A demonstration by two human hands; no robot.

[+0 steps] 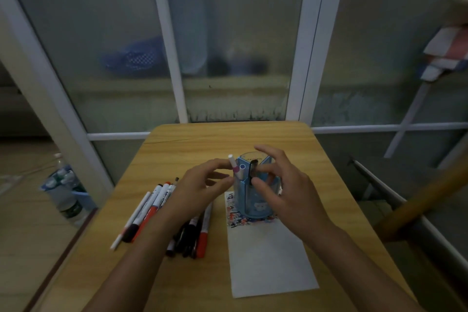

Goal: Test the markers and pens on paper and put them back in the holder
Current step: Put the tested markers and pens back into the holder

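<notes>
A loose row of red- and black-capped markers and pens (152, 208) lies on the left of the wooden table (202, 139). The left hand (200, 190) curls loosely beside a white-capped pink pen (234, 166) standing in the translucent blue plastic holder (255, 206); whether it pinches it, I cannot tell. The right hand (286, 185) pinches a black pen (252, 168) at the holder's mouth. Best lowered straight, steadying the holder on the white paper sheet (268, 261)

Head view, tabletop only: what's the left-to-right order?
White pen → red and black markers → left hand → pink-and-white pen in the blue holder → right hand.
</notes>
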